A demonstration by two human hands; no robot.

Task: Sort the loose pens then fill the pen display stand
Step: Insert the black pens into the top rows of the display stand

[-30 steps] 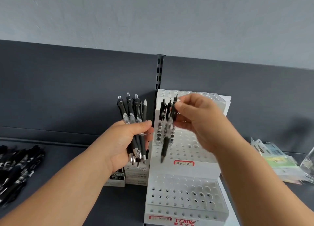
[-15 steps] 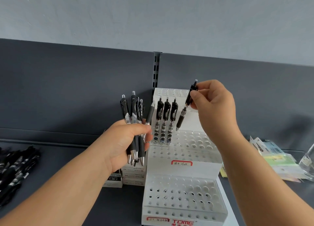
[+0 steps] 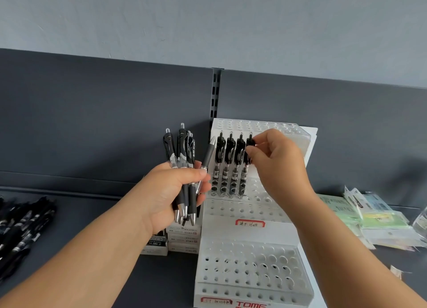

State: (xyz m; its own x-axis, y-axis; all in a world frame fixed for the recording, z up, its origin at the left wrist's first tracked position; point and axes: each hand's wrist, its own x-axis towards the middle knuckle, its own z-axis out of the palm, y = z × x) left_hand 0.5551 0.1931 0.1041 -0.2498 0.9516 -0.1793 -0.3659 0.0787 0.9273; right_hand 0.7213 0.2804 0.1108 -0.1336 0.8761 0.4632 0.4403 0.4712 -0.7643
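Upright, four pens (image 3: pixel 230 159) (one stand (image 3: pixel 254 273))

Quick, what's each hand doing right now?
Left hand: grips a bunch of black plastic click pens.
Right hand: pinches a black pen standing in the white perforated plastic stand.

Four pens (image 3: pixel 230 162) stand in the stand's (image 3: pixel 254 273) middle tier, boxes (image 3: pixel 183 238) left.
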